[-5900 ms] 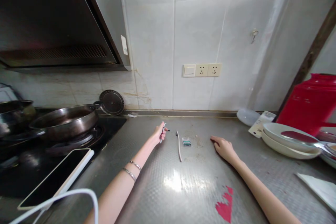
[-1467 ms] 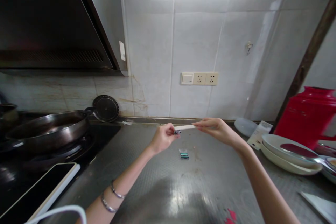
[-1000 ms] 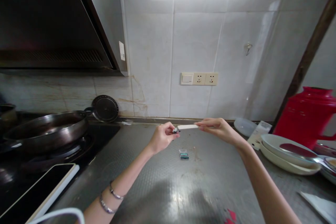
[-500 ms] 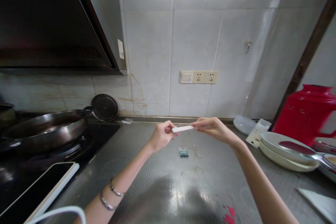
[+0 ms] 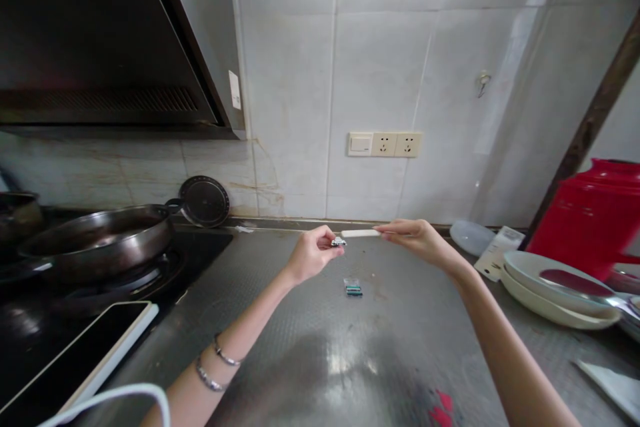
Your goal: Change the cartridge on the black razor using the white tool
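Note:
My left hand [image 5: 311, 255] is raised above the steel counter [image 5: 320, 347], fingers pinched on a small dark and silver razor head [image 5: 339, 241]. My right hand [image 5: 417, 239] pinches the far end of a thin white razor handle [image 5: 360, 233], held level. The handle's free tip sits right at the small head, a hair apart or just touching. On the counter below lies a small clear packet of green blade cartridges [image 5: 353, 287].
A dark pan [image 5: 95, 237] rests on the stove at left, with a phone [image 5: 75, 360] and white cable near the front edge. Stacked white plates [image 5: 550, 283] with a spoon and a red jug [image 5: 595, 213] stand at right. A wall socket [image 5: 385, 144] is behind.
Both hands lifted off the counter: the left carried the small head up, the right picked up the white handle, and the two pieces have been brought tip to tip.

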### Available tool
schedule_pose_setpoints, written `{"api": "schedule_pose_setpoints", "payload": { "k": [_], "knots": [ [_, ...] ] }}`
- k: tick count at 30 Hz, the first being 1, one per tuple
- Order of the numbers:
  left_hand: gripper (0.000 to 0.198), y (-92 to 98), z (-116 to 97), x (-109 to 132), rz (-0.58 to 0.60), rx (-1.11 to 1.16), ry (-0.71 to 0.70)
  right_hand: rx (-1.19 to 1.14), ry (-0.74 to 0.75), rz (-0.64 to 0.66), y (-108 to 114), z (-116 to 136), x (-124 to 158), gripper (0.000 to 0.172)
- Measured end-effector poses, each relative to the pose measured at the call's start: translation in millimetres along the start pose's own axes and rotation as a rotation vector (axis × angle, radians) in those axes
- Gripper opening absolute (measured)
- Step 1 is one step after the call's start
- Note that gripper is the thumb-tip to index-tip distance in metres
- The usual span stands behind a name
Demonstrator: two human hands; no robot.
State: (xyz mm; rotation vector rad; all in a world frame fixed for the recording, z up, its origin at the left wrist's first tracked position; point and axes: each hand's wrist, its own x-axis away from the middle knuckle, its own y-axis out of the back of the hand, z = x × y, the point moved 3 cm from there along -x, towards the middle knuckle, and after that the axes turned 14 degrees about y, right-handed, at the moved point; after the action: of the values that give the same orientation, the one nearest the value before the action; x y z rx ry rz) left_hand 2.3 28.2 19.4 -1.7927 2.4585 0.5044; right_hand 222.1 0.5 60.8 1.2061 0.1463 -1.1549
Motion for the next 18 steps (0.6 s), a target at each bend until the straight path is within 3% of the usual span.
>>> {"api": "schedule_pose_setpoints", "payload": {
  "k": [18],
  "knots": [
    [0.018,0.2,5.9,-2.5,0.009,0.009,0.024,-0.011,0.023,0.04,-4.8,-2.8,-1.8,0.035]
  ]
}}
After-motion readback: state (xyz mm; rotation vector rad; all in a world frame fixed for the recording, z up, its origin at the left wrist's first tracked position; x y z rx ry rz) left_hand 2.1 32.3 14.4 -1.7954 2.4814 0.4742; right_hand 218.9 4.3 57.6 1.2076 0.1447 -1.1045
